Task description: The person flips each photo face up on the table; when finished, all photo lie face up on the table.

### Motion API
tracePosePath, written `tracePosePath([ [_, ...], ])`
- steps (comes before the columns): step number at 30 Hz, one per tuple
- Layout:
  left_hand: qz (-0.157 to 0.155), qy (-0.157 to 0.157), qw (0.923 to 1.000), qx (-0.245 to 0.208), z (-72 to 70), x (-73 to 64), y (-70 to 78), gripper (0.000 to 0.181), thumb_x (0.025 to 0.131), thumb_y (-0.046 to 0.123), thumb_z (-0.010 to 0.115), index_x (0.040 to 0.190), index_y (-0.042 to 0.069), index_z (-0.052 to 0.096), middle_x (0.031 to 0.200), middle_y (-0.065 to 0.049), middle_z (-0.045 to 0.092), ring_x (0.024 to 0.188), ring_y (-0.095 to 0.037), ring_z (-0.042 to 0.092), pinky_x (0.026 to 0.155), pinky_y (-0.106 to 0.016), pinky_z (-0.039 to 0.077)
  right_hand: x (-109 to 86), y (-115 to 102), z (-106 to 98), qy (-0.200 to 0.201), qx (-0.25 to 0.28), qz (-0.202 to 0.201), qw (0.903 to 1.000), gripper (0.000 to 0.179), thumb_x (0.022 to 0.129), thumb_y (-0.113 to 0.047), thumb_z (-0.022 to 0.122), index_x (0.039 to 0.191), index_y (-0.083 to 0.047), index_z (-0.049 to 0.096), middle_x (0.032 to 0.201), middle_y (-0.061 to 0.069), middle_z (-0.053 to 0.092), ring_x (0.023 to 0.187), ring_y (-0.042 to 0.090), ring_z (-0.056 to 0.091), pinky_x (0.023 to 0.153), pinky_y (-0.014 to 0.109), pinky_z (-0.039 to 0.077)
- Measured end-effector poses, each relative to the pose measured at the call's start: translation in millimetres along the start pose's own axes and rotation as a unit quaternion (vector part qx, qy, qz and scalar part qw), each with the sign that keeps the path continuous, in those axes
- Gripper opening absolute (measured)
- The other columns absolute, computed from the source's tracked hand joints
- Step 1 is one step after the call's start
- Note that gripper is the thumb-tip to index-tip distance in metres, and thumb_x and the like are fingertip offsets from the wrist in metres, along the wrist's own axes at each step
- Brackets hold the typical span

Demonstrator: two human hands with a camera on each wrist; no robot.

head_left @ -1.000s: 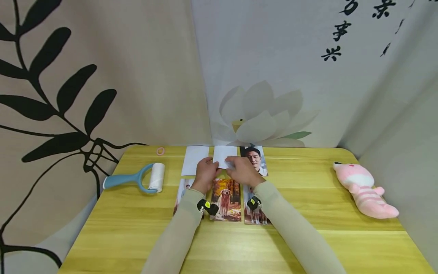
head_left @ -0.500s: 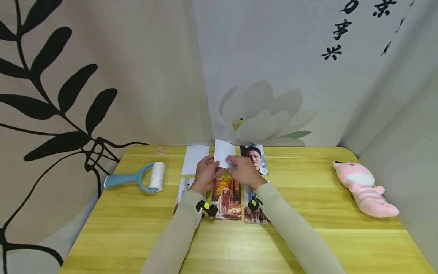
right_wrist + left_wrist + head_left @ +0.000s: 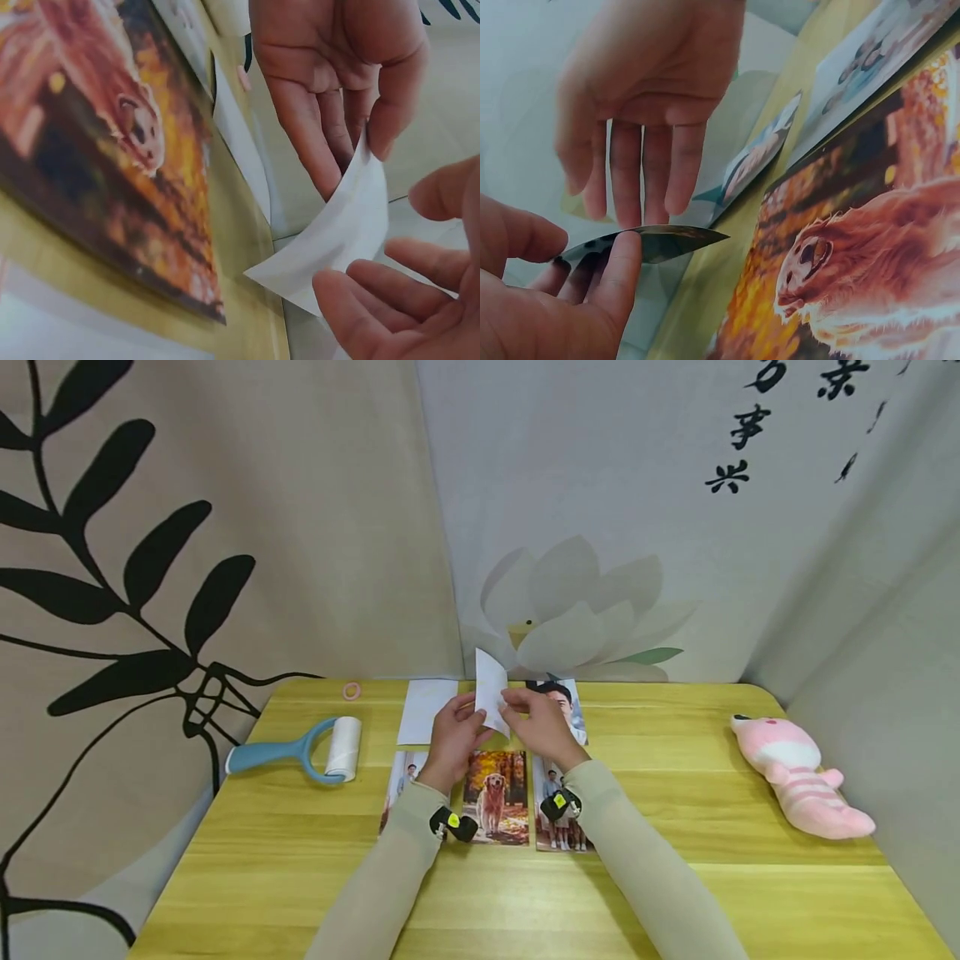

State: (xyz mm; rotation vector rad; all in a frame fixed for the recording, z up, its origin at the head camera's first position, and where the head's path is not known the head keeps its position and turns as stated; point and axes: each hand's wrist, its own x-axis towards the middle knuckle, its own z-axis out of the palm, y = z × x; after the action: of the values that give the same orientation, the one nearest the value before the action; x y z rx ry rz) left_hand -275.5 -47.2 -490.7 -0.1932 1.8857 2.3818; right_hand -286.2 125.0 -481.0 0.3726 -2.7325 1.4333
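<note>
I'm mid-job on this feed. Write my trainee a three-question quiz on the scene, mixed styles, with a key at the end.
1. Which of the two hands pinches the raised card?

2. True or false: in the head view, the pink plush toy lies to the right of the dog photo.

3. Fill in: the roller, on the left in the head view, has a ____ handle.

Key:
1. The left hand; the right hand has its thumb clear of the card.
2. True.
3. Blue.

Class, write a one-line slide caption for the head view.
The left hand pinches a curved white card beside the right hand, beyond a dog photo on a table.
</note>
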Motion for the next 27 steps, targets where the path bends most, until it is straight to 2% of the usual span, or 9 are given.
tracePosePath([
  [4,0.031,-0.011,0.9992,0.021,3.1,-5.1,2.3,0.041,0.105,0.005,0.061,0.146,0.007,0.059,0.141,-0.022,0.065,0.118,-0.032,0.070,0.102,-0.055,0.058,1.5,-5.7,-1.3,0.010,0.040,0.015,0.9990,0.043,0.108,-0.034,0.061,0.144,-0.011,0.065,0.135,0.011,0.071,0.120,0.033,0.071,0.099,0.050,0.059],
  [7,0.062,-0.016,0.9960,0.062,6.7,-9.1,2.8,0.040,0.105,0.006,0.062,0.145,0.008,0.062,0.140,-0.020,0.067,0.121,-0.032,0.069,0.097,-0.044,0.062,2.9,-8.6,-1.7,0.011,0.105,0.037,0.9938,0.042,0.109,-0.033,0.061,0.144,-0.011,0.064,0.132,0.015,0.072,0.118,0.037,0.072,0.094,0.052,0.062],
  [10,0.096,-0.027,0.9878,0.120,11.3,-13.3,3.0,0.038,0.105,0.009,0.063,0.143,0.011,0.065,0.140,-0.015,0.068,0.124,-0.030,0.067,0.094,-0.037,0.060,4.2,-8.9,-2.0,0.018,0.166,0.058,0.9843,0.045,0.108,-0.033,0.062,0.146,-0.009,0.062,0.130,0.018,0.072,0.116,0.039,0.073,0.087,0.047,0.065],
  [13,0.117,-0.036,0.9770,0.175,15.2,-18.3,2.2,0.036,0.105,0.012,0.064,0.141,0.015,0.068,0.138,-0.009,0.070,0.125,-0.027,0.066,0.097,-0.040,0.058,4.6,-7.9,-2.3,0.024,0.185,0.069,0.9799,0.051,0.108,-0.037,0.062,0.147,-0.006,0.060,0.129,0.020,0.073,0.114,0.036,0.075,0.081,0.040,0.066],
  [15,0.120,-0.043,0.9706,0.204,16.9,-21.8,1.1,0.035,0.105,0.016,0.065,0.140,0.018,0.069,0.135,-0.006,0.071,0.122,-0.025,0.066,0.098,-0.045,0.058,3.9,-6.9,-2.4,0.029,0.176,0.075,0.9810,0.052,0.108,-0.039,0.061,0.147,-0.004,0.059,0.126,0.020,0.074,0.111,0.034,0.075,0.078,0.037,0.066],
  [22,0.114,-0.045,0.9539,0.274,20.8,-27.3,0.6,0.037,0.103,0.025,0.068,0.140,0.021,0.069,0.132,-0.010,0.066,0.112,-0.021,0.064,0.090,-0.040,0.052,1.9,-7.1,-4.1,0.015,0.195,0.091,0.9765,0.048,0.110,-0.024,0.056,0.151,0.003,0.053,0.131,0.026,0.070,0.118,0.039,0.071,0.077,0.038,0.066],
  [24,0.111,-0.048,0.9534,0.276,21.0,-26.9,1.0,0.036,0.104,0.025,0.067,0.140,0.021,0.069,0.131,-0.010,0.065,0.111,-0.021,0.064,0.090,-0.039,0.052,1.6,-7.5,-4.9,0.012,0.196,0.091,0.9762,0.047,0.110,-0.022,0.054,0.151,0.003,0.053,0.131,0.026,0.069,0.119,0.039,0.070,0.078,0.038,0.066],
  [27,0.099,-0.051,0.9599,0.257,19.7,-24.8,1.9,0.034,0.105,0.025,0.066,0.138,0.021,0.070,0.127,-0.008,0.069,0.110,-0.021,0.066,0.089,-0.039,0.056,1.0,-8.0,-6.6,0.010,0.193,0.086,0.9773,0.045,0.111,-0.021,0.054,0.150,0.002,0.054,0.131,0.026,0.070,0.116,0.039,0.072,0.081,0.043,0.066],
])
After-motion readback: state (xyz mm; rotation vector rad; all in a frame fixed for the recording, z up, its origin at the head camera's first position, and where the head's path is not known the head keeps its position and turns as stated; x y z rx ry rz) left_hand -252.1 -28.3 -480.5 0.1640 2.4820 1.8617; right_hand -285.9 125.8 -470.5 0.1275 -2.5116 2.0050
